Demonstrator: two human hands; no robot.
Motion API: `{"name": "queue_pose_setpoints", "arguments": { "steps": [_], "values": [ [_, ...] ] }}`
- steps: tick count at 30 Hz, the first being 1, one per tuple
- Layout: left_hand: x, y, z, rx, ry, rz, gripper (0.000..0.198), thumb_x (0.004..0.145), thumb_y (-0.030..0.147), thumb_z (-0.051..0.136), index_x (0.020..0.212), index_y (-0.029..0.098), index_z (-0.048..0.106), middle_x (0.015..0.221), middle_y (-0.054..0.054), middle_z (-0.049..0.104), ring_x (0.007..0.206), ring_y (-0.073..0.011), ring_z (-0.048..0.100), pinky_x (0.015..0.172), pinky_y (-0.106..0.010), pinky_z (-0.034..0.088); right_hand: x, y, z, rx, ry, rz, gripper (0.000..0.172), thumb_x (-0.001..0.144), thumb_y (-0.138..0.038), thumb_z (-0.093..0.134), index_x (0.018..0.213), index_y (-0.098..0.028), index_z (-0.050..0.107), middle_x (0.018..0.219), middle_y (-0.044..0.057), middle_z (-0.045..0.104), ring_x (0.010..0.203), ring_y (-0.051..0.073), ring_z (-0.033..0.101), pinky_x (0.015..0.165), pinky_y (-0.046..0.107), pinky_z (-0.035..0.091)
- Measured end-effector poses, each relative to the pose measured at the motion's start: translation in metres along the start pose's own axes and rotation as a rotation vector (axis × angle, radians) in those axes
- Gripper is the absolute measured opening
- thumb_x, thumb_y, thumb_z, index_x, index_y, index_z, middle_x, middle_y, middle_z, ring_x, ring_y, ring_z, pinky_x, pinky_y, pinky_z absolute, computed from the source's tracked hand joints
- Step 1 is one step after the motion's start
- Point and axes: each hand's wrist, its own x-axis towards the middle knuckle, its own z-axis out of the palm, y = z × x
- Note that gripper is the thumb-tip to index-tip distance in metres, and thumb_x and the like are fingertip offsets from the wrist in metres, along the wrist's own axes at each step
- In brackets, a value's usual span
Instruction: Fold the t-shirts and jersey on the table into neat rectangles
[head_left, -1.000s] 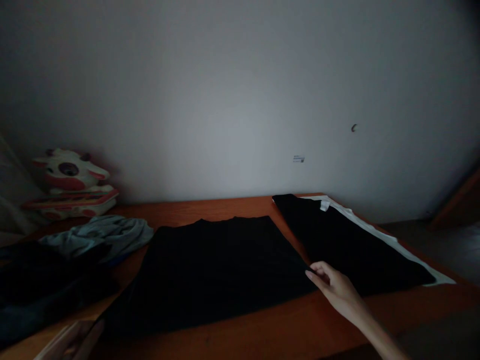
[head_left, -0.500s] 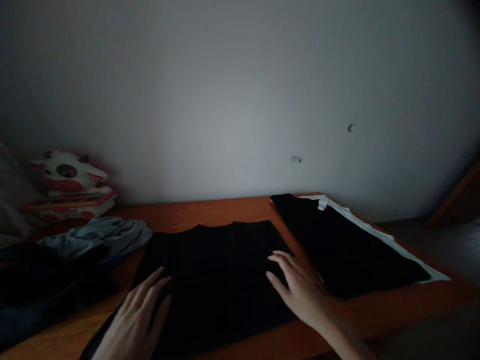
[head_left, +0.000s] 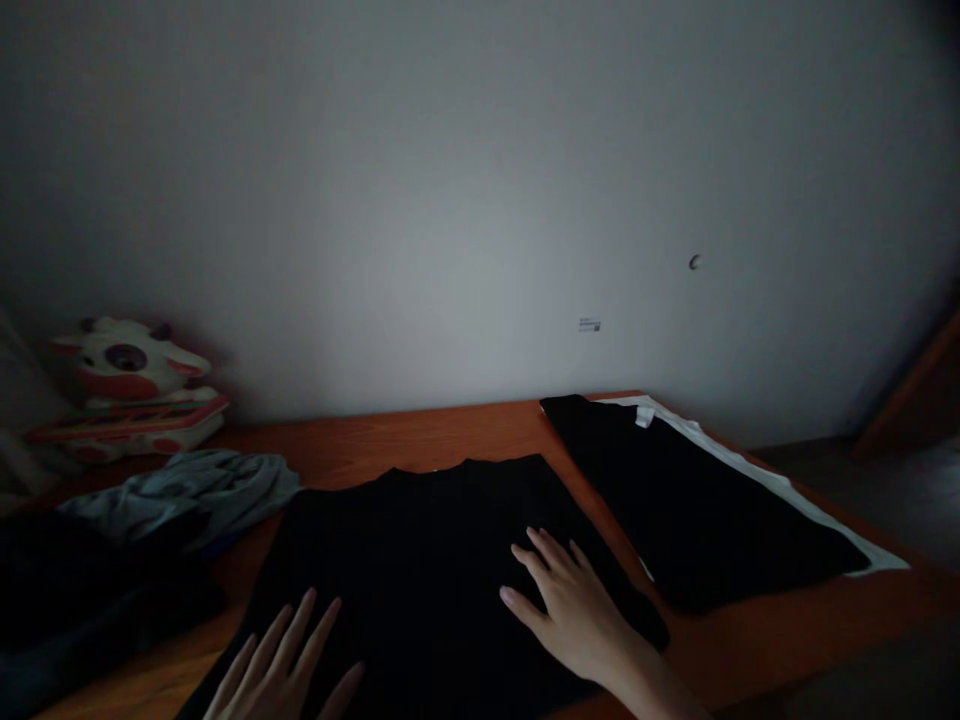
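Observation:
A black garment [head_left: 420, 560], probably a shirt by its outline, lies spread out on the wooden table [head_left: 360, 440]. My left hand [head_left: 277, 660] is over its near left part, fingers spread and extended. Over the right part is my right hand [head_left: 574, 605], also with fingers apart. Both hands look flat on or just above the cloth, and neither grips it. The dark fabric hides any folds and its lower edge is partly out of view.
To the right lies a folded black garment [head_left: 690, 500] with a white tag, on top of a white cloth [head_left: 750, 465]. Crumpled grey [head_left: 217, 490] and dark clothes [head_left: 97, 590] are heaped at the left. Behind them sits a cow-shaped toy keyboard [head_left: 135, 400] by the wall.
Both hands have moved nearer to me, the right one also leftward with its fingers spread wider. A right-hand section of the black garment now extends further toward the folded one.

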Motion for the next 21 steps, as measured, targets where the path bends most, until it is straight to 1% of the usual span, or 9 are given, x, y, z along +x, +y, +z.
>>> {"name": "queue_pose_setpoints", "arguments": {
  "steps": [2, 3, 6, 7, 9, 11, 13, 16, 21],
  "values": [
    [0.025, 0.019, -0.019, -0.023, -0.136, 0.026, 0.044, 0.081, 0.044, 0.054, 0.122, 0.041, 0.07, 0.141, -0.006, 0.063, 0.135, -0.0406, 0.051, 0.105, -0.067, 0.042, 0.016, -0.015, -0.007, -0.058, 0.019, -0.002, 0.052, 0.097, -0.06, 0.044, 0.119, -0.021, 0.07, 0.13, 0.017, 0.066, 0.124, 0.036, 0.058, 0.11, 0.059, 0.035],
    [0.043, 0.032, -0.029, -0.027, -0.158, -0.002, 0.044, 0.086, 0.042, 0.049, 0.124, 0.035, 0.07, 0.143, -0.009, 0.061, 0.136, -0.0395, 0.05, 0.107, -0.066, 0.041, 0.028, -0.024, -0.01, -0.092, 0.018, -0.021, 0.044, 0.099, -0.052, 0.045, 0.11, -0.019, 0.072, 0.117, 0.016, 0.071, 0.113, 0.034, 0.063, 0.105, 0.056, 0.04],
    [0.107, 0.075, -0.052, -0.062, -0.173, -0.047, 0.048, 0.096, 0.037, 0.036, 0.133, 0.021, 0.062, 0.147, -0.015, 0.056, 0.133, -0.033, 0.055, 0.105, -0.05, 0.046, 0.074, -0.052, -0.009, -0.147, 0.011, -0.154, 0.032, 0.099, -0.035, 0.046, 0.102, -0.017, 0.072, 0.109, 0.016, 0.071, 0.104, 0.031, 0.066, 0.091, 0.046, 0.048],
    [0.128, 0.087, -0.054, -0.082, -0.186, -0.036, 0.046, 0.097, 0.034, 0.034, 0.129, 0.02, 0.064, 0.142, -0.016, 0.06, 0.128, -0.0318, 0.058, 0.103, -0.047, 0.047, 0.089, -0.06, -0.005, -0.152, 0.022, -0.18, 0.029, 0.099, -0.031, 0.046, 0.101, -0.016, 0.071, 0.108, 0.015, 0.072, 0.104, 0.03, 0.066, 0.088, 0.044, 0.049],
    [0.164, 0.104, -0.05, -0.139, -0.22, -0.05, 0.039, 0.097, 0.025, 0.033, 0.109, 0.018, 0.07, 0.118, -0.015, 0.07, 0.108, -0.0275, 0.068, 0.092, -0.041, 0.05, 0.117, -0.069, 0.005, -0.147, -0.007, -0.2, 0.025, 0.097, -0.025, 0.047, 0.099, -0.015, 0.07, 0.105, 0.016, 0.073, 0.1, 0.03, 0.069, 0.082, 0.039, 0.049],
    [0.187, 0.109, -0.037, -0.163, -0.202, -0.09, 0.035, 0.096, 0.02, 0.034, 0.099, 0.016, 0.068, 0.104, -0.013, 0.071, 0.097, -0.0243, 0.069, 0.086, -0.037, 0.051, 0.136, -0.068, 0.018, -0.142, -0.013, -0.178, 0.026, 0.099, -0.023, 0.044, 0.101, -0.015, 0.068, 0.1, 0.015, 0.075, 0.091, 0.027, 0.071, 0.075, 0.035, 0.049],
    [0.198, 0.105, -0.022, -0.183, -0.154, -0.138, 0.033, 0.097, 0.021, 0.033, 0.099, 0.016, 0.066, 0.102, -0.012, 0.069, 0.097, -0.0226, 0.068, 0.085, -0.034, 0.05, 0.145, -0.062, 0.029, -0.138, -0.002, -0.153, 0.027, 0.101, -0.025, 0.04, 0.103, -0.016, 0.065, 0.097, 0.012, 0.075, 0.086, 0.025, 0.072, 0.072, 0.033, 0.048],
    [0.197, 0.095, -0.007, -0.22, -0.082, -0.171, 0.029, 0.098, 0.024, 0.036, 0.107, 0.016, 0.063, 0.109, -0.012, 0.067, 0.104, -0.0225, 0.064, 0.09, -0.034, 0.048, 0.148, -0.05, 0.04, -0.088, 0.071, -0.159, 0.021, 0.1, -0.026, 0.043, 0.099, -0.019, 0.063, 0.098, 0.007, 0.073, 0.091, 0.022, 0.069, 0.078, 0.03, 0.048],
    [0.186, 0.092, -0.004, -0.23, 0.002, -0.195, 0.031, 0.094, 0.025, 0.043, 0.117, 0.017, 0.062, 0.124, -0.013, 0.064, 0.114, -0.0294, 0.057, 0.096, -0.043, 0.045, 0.147, -0.041, 0.048, -0.021, 0.201, -0.134, 0.012, 0.096, -0.026, 0.052, 0.095, -0.019, 0.062, 0.103, 0.008, 0.066, 0.101, 0.023, 0.06, 0.089, 0.034, 0.045]
  ]
}}
